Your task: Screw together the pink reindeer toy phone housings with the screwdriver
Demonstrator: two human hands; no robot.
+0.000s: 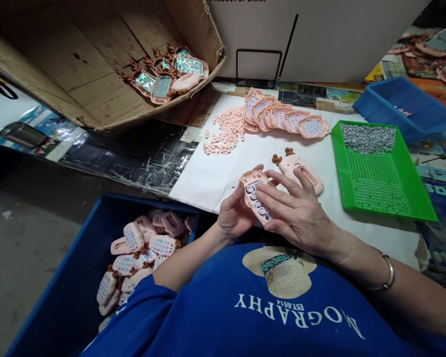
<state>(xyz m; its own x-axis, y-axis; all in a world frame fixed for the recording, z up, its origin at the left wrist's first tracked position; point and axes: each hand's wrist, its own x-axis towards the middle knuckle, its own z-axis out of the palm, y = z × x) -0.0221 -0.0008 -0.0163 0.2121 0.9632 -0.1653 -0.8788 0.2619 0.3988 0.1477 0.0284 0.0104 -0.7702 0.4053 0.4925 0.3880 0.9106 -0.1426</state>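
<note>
My left hand (234,214) grips a pink toy keypad shell (253,192) from its left side, just above the white sheet (215,173). My right hand (295,210) lies flat over the shell's right half, fingers spread across its small buttons. Just behind my hands, a second pink shell with brown antlers (300,171) lies face down on the sheet. A fanned row of pink keypad shells (282,118) rests at the far side of the sheet, with a heap of small pink buttons (226,131) to its left.
A blue bin (77,277) with several pink shells stands low at the left. A tilted cardboard box (96,64) at the back left holds finished toys. A green perforated tray (379,183) with metal bits sits at the right, a blue tray (405,106) behind it.
</note>
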